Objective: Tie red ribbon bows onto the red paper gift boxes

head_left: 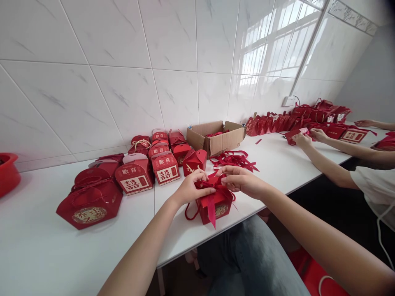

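Note:
A small red gift box (212, 207) with gold lettering stands at the table's front edge before me. Across its top runs a red ribbon (211, 211), one tail hanging down the front. My left hand (194, 187) pinches the ribbon between thumb and fingers at the left of the knot area. From the right, my right hand (242, 181) pinches the ribbon near its middle. A red cord loop (190, 213) sticks out at the box's left side. Just behind my hands lies a pile of loose red ribbons (236, 158).
Several red gift boxes (134, 174) stand in rows at left, with a larger box (91, 201) in front. An open cardboard carton (226, 144) sits by the wall. At right, co-workers' hands (302, 139) handle red boxes. A red basin (8, 172) is far left.

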Tool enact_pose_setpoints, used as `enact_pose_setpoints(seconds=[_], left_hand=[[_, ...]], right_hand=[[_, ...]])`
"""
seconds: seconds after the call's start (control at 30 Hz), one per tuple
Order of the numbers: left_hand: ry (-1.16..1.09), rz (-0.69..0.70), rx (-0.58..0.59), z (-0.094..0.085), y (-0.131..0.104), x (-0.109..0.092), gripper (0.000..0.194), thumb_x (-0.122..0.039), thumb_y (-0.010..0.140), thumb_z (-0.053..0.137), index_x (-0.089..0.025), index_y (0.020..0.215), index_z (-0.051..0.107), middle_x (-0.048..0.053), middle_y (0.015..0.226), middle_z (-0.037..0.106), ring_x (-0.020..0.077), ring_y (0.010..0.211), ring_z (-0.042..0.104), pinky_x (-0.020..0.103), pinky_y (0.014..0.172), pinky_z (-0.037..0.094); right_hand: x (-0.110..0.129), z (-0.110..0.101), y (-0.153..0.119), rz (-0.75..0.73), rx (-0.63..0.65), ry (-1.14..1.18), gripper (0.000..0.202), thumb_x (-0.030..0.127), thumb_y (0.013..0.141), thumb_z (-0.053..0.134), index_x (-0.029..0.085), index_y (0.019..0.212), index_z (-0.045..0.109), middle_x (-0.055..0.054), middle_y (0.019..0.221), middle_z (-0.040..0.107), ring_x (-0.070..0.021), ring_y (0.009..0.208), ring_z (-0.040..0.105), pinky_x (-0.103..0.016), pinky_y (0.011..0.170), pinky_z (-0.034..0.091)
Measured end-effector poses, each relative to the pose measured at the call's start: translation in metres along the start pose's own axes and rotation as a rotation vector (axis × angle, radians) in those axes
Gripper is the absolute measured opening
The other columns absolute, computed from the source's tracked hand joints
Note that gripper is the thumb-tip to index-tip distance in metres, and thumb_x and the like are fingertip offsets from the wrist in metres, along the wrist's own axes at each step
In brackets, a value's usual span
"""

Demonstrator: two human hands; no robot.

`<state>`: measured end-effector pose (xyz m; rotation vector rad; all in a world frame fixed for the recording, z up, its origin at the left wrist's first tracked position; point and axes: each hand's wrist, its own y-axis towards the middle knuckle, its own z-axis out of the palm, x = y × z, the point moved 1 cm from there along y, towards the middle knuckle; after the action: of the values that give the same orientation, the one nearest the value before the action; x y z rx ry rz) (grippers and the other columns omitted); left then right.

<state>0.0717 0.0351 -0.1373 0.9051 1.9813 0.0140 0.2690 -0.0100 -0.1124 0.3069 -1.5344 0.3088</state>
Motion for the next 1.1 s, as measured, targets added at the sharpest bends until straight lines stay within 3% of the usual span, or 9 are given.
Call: enact_pose_setpoints(seconds=[0.13, 0.3, 0.7, 0.97, 1.1], left_hand=[[-0.062, 0.009, 0.008, -0.003, 0.000, -0.002, 0.032, -0.042, 0.082, 0.056, -0.018, 0.062, 0.050, 0.004, 0.087, 0.056, 0.0163, 0.083, 0.054, 0.031, 0.079, 0.042], [-0.095, 0.007, -0.013, -0.004, 0.000, -0.002, 0.033, -0.041, 0.084, 0.052, -0.018, 0.061, 0.049, 0.004, 0.085, 0.057, 0.0161, 0.080, 0.053, 0.031, 0.079, 0.042], [-0.030, 0.017, -0.055, -0.003, 0.003, 0.008, 0.031, -0.034, 0.080, 0.058, -0.018, 0.058, 0.042, 0.004, 0.085, 0.058, 0.0158, 0.081, 0.054, 0.032, 0.079, 0.042], [-0.048, 0.006, -0.033, 0.001, 0.001, 0.006, 0.030, -0.030, 0.077, 0.057, -0.019, 0.058, 0.037, 0.006, 0.091, 0.065, 0.0174, 0.086, 0.058, 0.033, 0.079, 0.044], [-0.097, -0.032, -0.080, 0.005, 0.000, 0.003, 0.029, -0.030, 0.077, 0.056, -0.019, 0.059, 0.037, 0.006, 0.090, 0.068, 0.0170, 0.083, 0.059, 0.033, 0.078, 0.044]], right_hand=[[-0.005, 0.002, 0.004, -0.092, -0.118, -0.325, 0.025, 0.040, 0.072, 0.066, 0.017, 0.080, 0.066, -0.001, 0.067, 0.058, -0.0097, 0.056, 0.044, -0.024, 0.049, 0.029], [-0.013, 0.009, 0.010, -0.201, -0.205, -0.611, 0.024, 0.040, 0.076, 0.064, 0.019, 0.078, 0.074, -0.004, 0.074, 0.070, -0.0163, 0.065, 0.055, -0.028, 0.059, 0.039], [-0.019, 0.009, 0.010, -0.212, -0.179, -0.719, 0.028, 0.040, 0.078, 0.062, 0.018, 0.069, 0.076, -0.004, 0.067, 0.071, -0.0147, 0.055, 0.052, -0.027, 0.050, 0.036], [-0.025, 0.007, 0.003, -0.218, -0.277, -0.624, 0.020, 0.040, 0.074, 0.066, 0.021, 0.074, 0.074, -0.004, 0.073, 0.070, -0.0174, 0.064, 0.057, -0.028, 0.057, 0.041], [-0.024, 0.006, 0.000, -0.151, -0.324, -0.492, 0.023, 0.041, 0.074, 0.064, 0.018, 0.080, 0.066, 0.001, 0.060, 0.059, -0.0113, 0.051, 0.047, -0.024, 0.048, 0.034]])
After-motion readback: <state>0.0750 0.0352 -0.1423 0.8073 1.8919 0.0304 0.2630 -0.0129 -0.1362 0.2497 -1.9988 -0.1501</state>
